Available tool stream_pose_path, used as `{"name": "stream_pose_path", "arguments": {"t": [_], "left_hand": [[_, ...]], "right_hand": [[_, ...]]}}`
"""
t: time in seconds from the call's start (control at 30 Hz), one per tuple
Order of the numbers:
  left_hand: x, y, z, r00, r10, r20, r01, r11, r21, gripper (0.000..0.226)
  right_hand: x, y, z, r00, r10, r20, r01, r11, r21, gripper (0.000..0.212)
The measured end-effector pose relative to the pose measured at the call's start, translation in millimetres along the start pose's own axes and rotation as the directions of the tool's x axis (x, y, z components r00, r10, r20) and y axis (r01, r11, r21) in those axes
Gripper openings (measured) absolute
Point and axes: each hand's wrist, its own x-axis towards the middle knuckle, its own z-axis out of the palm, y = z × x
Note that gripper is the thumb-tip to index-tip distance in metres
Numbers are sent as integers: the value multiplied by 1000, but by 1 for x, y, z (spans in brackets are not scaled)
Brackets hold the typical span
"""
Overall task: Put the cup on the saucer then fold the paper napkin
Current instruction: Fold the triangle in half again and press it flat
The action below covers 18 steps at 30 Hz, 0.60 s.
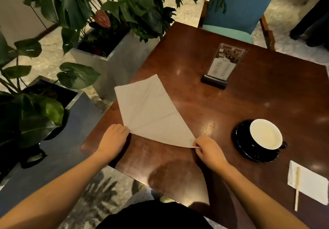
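Observation:
A white paper napkin point(151, 111) lies spread on the dark wooden table point(249, 95), creased along its middle. My left hand point(113, 139) pinches its near-left corner. My right hand point(208, 150) pinches its near-right corner, lifted slightly off the wood. To the right, a black cup point(266, 134) with a white inside stands on a black saucer point(243, 148), its handle pointing right.
A menu card in a clear stand point(221, 66) is at the back of the table. A second folded napkin point(309, 181) with a wooden stick point(297, 189) lies at the right edge. Potted plants point(114, 15) flank the left side, and a teal chair point(231, 11) stands behind.

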Motion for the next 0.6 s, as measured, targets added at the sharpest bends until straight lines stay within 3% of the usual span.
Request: {"name": "stream_pose_path", "arguments": {"t": [0.13, 0.27, 0.33, 0.47, 0.6], "left_hand": [[1, 3, 3, 996, -88, -12, 87, 994, -67, 9], [1, 11, -2, 977, -212, -26, 206, 967, -152, 16], [1, 14, -2, 956, -292, -23, 281, 936, -210, 14], [4, 15, 1, 903, -429, -28, 400, 863, -309, 8], [10, 17, 3, 797, -603, 34, 557, 712, -428, 6]], "right_hand": [[2, 5, -31, 995, 101, -25, -89, 951, 296, 15], [25, 0, -58, 965, 241, -100, -144, 812, 565, 16], [42, -6, -71, 961, 250, -118, -117, 756, 644, 5], [89, -22, -89, 943, 301, -141, -88, 637, 765, 8], [151, -38, -97, 935, 324, -146, -98, 629, 771, 13]]}}
